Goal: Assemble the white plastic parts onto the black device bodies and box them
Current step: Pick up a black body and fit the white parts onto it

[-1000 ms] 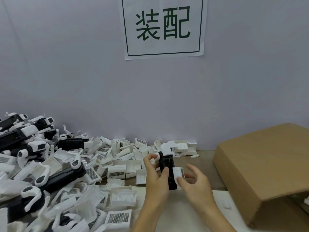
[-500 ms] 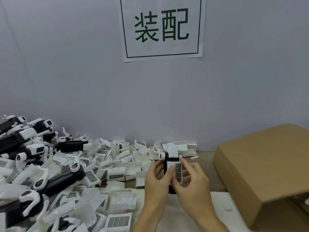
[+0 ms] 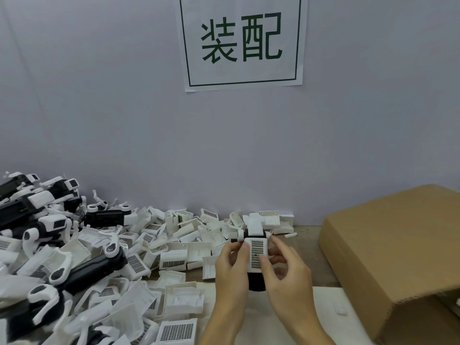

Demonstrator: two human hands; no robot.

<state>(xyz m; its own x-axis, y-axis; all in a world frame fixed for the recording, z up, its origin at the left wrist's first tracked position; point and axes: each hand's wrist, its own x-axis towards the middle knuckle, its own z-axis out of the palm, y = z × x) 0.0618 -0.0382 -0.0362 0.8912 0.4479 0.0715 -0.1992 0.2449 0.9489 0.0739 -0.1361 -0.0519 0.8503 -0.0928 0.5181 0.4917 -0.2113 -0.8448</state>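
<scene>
Above the table, both hands grip one black device body (image 3: 256, 282) — left hand (image 3: 232, 267) curled round its side, right hand (image 3: 286, 272) thumb pressing the white gridded plastic cover (image 3: 256, 252) onto it.

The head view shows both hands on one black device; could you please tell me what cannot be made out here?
- Whether the white grille part is fully seated on the black device: the left hand and right hand cover its edges.
- The inside of the cardboard box: its flap hides it, and the right edge cuts it off.
- The device pile: cut off by the left edge.
</scene>
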